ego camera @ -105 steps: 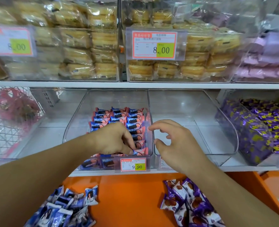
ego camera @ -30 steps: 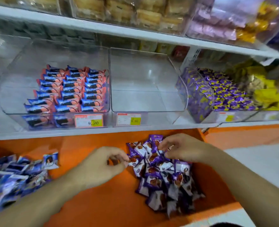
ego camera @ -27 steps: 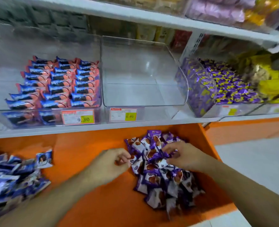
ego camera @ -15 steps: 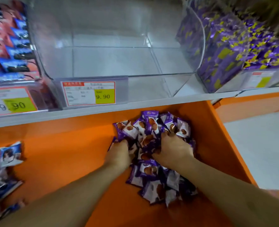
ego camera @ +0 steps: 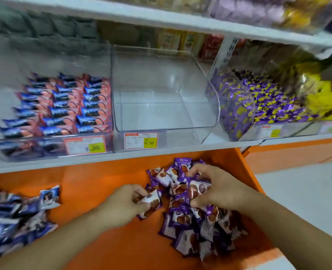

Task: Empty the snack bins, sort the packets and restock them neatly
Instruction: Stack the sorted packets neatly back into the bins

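A heap of purple-and-white snack packets point(ego camera: 192, 227) lies on the orange ledge point(ego camera: 95, 184) below the shelf. My left hand point(ego camera: 126, 203) grips a few of these packets at the heap's left edge. My right hand point(ego camera: 213, 190) curls round several more at the heap's top. Straight above, a clear bin point(ego camera: 161, 98) with a 9.90 price tag stands with nothing inside. To its left, another clear bin point(ego camera: 50, 147) holds neat rows of red-and-blue packets point(ego camera: 67, 108).
A loose pile of blue-and-white packets point(ego camera: 15, 215) lies at the ledge's left end. A bin of purple-and-yellow packets point(ego camera: 258, 102) stands right of the bare bin, with yellow packets point(ego camera: 324, 100) beyond. The white floor point(ego camera: 305, 195) lies off the ledge's right edge.
Both hands dug into the purple heap and now lift slightly with packets gathered in them. The view has pulled back and up, showing the bins again.
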`<state>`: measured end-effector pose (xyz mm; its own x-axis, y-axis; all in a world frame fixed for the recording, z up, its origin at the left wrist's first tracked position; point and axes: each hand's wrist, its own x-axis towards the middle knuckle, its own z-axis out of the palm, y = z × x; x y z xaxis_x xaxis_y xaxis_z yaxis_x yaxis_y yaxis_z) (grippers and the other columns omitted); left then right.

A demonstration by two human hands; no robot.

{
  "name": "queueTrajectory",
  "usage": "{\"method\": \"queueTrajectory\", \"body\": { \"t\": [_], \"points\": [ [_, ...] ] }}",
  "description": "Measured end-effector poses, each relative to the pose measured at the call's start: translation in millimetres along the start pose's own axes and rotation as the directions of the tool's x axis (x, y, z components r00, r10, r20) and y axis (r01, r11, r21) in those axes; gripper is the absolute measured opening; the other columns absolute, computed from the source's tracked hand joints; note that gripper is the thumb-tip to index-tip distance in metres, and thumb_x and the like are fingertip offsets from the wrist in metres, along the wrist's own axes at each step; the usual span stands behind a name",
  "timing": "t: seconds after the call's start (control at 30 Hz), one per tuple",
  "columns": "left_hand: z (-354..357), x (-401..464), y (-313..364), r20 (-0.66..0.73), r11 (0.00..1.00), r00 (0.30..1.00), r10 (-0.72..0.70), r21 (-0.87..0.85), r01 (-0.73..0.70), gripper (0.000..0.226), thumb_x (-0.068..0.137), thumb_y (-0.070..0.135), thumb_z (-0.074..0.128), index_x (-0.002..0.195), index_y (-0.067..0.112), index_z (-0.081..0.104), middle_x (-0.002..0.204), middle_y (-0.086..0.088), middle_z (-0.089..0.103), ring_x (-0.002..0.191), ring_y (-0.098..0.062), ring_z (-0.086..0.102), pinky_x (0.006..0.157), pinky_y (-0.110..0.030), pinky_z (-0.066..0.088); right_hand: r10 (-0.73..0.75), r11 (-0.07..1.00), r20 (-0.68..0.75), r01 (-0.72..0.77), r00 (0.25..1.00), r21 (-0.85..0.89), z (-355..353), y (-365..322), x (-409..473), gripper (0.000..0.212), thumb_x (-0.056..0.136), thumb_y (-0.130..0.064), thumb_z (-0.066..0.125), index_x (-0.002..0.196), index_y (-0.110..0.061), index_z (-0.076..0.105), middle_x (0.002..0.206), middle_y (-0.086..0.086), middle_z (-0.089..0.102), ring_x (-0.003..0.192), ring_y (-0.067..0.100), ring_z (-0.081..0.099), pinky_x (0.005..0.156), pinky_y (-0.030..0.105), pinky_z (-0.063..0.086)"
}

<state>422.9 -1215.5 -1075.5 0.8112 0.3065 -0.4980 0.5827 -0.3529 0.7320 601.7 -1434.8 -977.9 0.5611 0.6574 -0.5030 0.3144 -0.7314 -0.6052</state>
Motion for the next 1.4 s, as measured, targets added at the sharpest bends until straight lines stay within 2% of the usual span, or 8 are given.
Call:
{"method": "queueTrajectory", "body": {
  "t": [0.1,0.33,0.47,0.77,0.93,1.1,1.2,1.4],
  "points": [
    [-35.9,-49.6,30.1,-0.047,0.981,0.998,0.039,-0.186,-0.047,0.014,0.092,0.022,0.077,0.104,0.019,0.070,0.110,-0.004,0.073,0.086,-0.007,0.071,0.072,-0.025,0.059,-0.139,0.981,-0.001,0.138,0.990,0.133,-12.8,-48.4,-36.7,0.050,0.077,-0.018,0.092,0.111,-0.046,0.069,0.110,-0.008,0.070,0.093,0.005,0.070,0.088,0.021,0.057],
    [-109.4,-156.8,93.3,-0.269,0.915,0.944,0.190,-0.300,-0.270,0.010,0.099,0.022,0.068,0.108,0.021,0.069,0.104,0.007,0.076,0.060,-0.014,0.068,0.063,-0.032,0.061,-0.303,0.864,-0.138,0.333,0.943,0.378,-1.8,-150.2,-90.2,0.050,0.079,-0.005,0.084,0.115,-0.035,0.065,0.096,0.003,0.074,0.079,0.025,0.068,0.071,0.051,0.063],
    [-136.3,-187.4,92.4,-0.410,0.910,0.882,0.232,-0.229,-0.346,0.012,0.095,0.033,0.071,0.106,0.028,0.071,0.085,0.009,0.077,0.054,-0.008,0.059,0.056,-0.018,0.050,-0.309,0.839,-0.287,0.402,0.907,0.367,13.3,-187.5,-97.8,0.032,0.084,-0.026,0.087,0.103,-0.044,0.068,0.105,-0.008,0.071,0.076,0.018,0.066,0.072,0.039,0.059],
    [-153.1,-170.7,86.7,-0.326,0.858,0.919,0.222,-0.383,-0.343,0.024,0.097,0.044,0.060,0.107,0.033,0.079,0.091,0.000,0.079,0.075,-0.013,0.068,0.076,-0.036,0.054,-0.338,0.865,-0.135,0.364,0.931,0.346,29.2,-206.2,-79.5,0.034,0.095,-0.030,0.076,0.109,-0.058,0.063,0.113,-0.027,0.071,0.105,0.004,0.072,0.093,0.032,0.062],
    [-162.9,-133.5,102.2,-0.304,0.850,0.917,0.257,-0.381,-0.364,0.024,0.103,0.036,0.058,0.104,0.024,0.078,0.095,-0.011,0.076,0.083,-0.020,0.066,0.083,-0.043,0.058,-0.318,0.879,-0.289,0.395,0.903,0.268,11.8,-199.2,-57.6,0.035,0.085,-0.037,0.085,0.108,-0.056,0.067,0.119,-0.026,0.058,0.104,-0.010,0.059,0.083,0.015,0.055],
    [-172.5,-97.1,111.5,-0.432,0.894,0.785,0.444,0.159,-0.419,0.037,0.103,0.043,0.055,0.139,0.049,0.049,0.135,0.025,0.057,0.119,0.007,0.056,0.099,-0.017,0.047,-0.255,0.817,-0.421,0.427,0.871,0.388,-19.3,-180.3,-27.7,0.038,0.078,-0.027,0.093,0.106,-0.043,0.073,0.104,0.000,0.069,0.073,0.022,0.063,0.071,0.039,0.058],
    [-174.5,-74.2,97.6,-0.339,0.737,0.717,0.609,0.576,-0.353,0.064,0.102,0.054,0.048,0.159,0.048,0.019,0.164,0.031,0.015,0.149,0.006,0.020,0.125,-0.025,0.024,-0.180,0.819,-0.471,0.396,0.864,0.414,-46.1,-175.6,19.5,0.036,0.078,-0.018,0.091,0.107,-0.031,0.074,0.085,0.011,0.069,0.065,0.019,0.061,0.064,0.037,0.050],
    [-175.5,-58.2,81.5,-0.304,0.692,0.718,0.626,0.641,-0.332,0.071,0.101,0.057,0.047,0.159,0.057,0.006,0.160,0.045,-0.004,0.150,0.014,0.007,0.124,-0.018,0.011,-0.160,0.891,-0.434,0.319,0.886,0.324,-60.1,-189.5,147.0,0.041,0.075,-0.019,0.094,0.109,-0.021,0.071,0.085,0.005,0.074,0.060,0.007,0.064,0.052,0.018,0.046]
  ]
}}
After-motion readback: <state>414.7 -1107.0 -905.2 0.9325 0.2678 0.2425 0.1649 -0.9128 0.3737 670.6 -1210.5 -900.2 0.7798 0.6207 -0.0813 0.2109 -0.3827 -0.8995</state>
